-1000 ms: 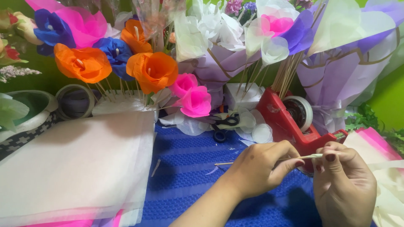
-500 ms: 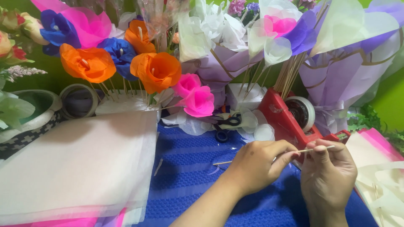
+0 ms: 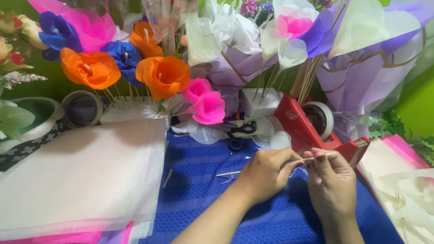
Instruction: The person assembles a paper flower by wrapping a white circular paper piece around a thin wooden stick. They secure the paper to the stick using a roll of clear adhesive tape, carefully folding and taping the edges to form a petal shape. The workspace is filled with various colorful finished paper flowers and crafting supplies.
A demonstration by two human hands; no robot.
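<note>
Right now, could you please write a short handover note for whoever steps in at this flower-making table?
Left hand: pinching a thin wooden stick near its middle, held level over the blue cloth.
Right hand: fingertips pinching the same stick's right end, beside the red tape dispenser.
Around: stack of white tissue sheets on the left, black scissors behind the hands, finished paper flowers standing on sticks at the back.
Done: many flowers stand finished.
Left: this stick carries no petals yet.
</note>
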